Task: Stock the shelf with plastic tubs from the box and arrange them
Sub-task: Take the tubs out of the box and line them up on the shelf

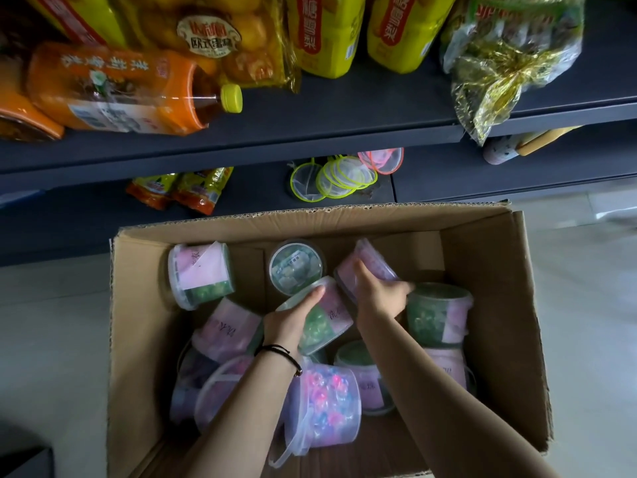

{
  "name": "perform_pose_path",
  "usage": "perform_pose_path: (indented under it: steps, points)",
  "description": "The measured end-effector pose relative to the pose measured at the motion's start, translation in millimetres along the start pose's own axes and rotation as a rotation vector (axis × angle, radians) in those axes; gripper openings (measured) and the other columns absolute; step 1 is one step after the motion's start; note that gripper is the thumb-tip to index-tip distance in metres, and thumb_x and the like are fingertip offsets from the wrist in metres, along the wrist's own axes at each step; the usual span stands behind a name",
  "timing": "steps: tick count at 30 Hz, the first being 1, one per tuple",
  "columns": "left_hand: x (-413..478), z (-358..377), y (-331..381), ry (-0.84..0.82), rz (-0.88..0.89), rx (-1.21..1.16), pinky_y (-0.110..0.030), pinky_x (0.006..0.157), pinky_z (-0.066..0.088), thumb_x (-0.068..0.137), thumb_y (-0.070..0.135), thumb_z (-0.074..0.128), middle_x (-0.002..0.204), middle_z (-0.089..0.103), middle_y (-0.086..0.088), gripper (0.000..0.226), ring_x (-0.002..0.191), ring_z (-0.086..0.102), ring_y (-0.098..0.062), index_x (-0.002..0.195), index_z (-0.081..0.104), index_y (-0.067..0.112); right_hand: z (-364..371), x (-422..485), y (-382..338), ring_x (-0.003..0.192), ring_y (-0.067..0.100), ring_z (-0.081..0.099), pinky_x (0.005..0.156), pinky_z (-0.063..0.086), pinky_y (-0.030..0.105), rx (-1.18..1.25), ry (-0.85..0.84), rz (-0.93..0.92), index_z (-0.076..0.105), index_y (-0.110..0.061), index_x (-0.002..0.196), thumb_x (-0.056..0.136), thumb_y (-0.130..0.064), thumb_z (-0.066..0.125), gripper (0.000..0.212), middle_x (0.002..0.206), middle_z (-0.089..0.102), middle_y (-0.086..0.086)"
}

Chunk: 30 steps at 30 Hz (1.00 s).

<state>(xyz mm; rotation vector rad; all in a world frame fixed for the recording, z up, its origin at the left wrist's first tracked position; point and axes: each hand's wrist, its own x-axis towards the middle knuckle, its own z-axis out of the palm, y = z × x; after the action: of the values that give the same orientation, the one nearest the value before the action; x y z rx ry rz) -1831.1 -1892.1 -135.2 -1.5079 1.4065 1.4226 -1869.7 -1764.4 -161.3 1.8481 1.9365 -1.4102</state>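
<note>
Two bare forearms are extending into the cardboard box. The left hand is gripping a clear, pink-labelled green-bead tub, while the right hand is clasping a tilted purple tub beside it. Other tubs are lying jumbled around, below the dark shelf.

We see a pale floor, which seems tiled, in soft and rather dim light. A dark grey shelf crosses the top of the view, and a lower board of it sits beneath, close to the floor.
</note>
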Motion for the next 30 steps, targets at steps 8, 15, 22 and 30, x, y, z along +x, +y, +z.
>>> perform_pose_path:
  steps: [8, 15, 22, 30]
  points:
    - [-53, -26, 0, -0.139, 0.134, -0.115, -0.032, 0.081, 0.052, 0.031, 0.064, 0.085, 0.103, 0.070, 0.003, 0.093, 0.095, 0.063, -0.016, 0.109, 0.069, 0.018, -45, -31, -4, 0.116, 0.020, 0.050, 0.100, 0.042, 0.028, 0.077, -0.051, -0.331, 0.041, -0.013, 0.131, 0.052, -0.035, 0.090, 0.095, 0.121, 0.045, 0.002]
    - [-149, -60, 32, -0.158, 0.457, -0.242, -0.031, 0.093, 0.045, 0.065, 0.031, 0.085, 0.107, 0.071, 0.002, 0.043, 0.099, 0.062, -0.013, 0.103, 0.072, 0.015, -123, -100, -58, 0.115, 0.008, 0.051, 0.096, 0.044, 0.022, 0.201, -0.252, -0.580, 0.037, -0.031, 0.126, 0.055, -0.032, 0.091, 0.089, 0.124, 0.045, -0.005]
    - [-309, -113, 86, -0.149, 0.915, -0.260, -0.024, 0.069, 0.052, 0.056, 0.046, 0.087, 0.094, 0.074, 0.003, 0.062, 0.088, 0.068, -0.012, 0.107, 0.072, 0.015, -207, -219, -157, 0.120, 0.007, 0.049, 0.100, 0.047, 0.032, 0.330, -0.476, -0.859, 0.036, -0.033, 0.131, 0.044, -0.048, 0.085, 0.101, 0.128, 0.045, -0.007]
    - [-450, -188, 132, -0.120, 1.305, -0.382, -0.033, 0.090, 0.053, 0.049, 0.046, 0.088, 0.115, 0.063, -0.011, 0.087, 0.108, 0.062, -0.020, 0.118, 0.055, 0.006, -267, -343, -252, 0.125, 0.003, 0.044, 0.104, 0.046, 0.035, 0.380, -0.674, -1.148, 0.026, -0.039, 0.142, 0.048, -0.056, 0.084, 0.111, 0.133, 0.040, -0.018]
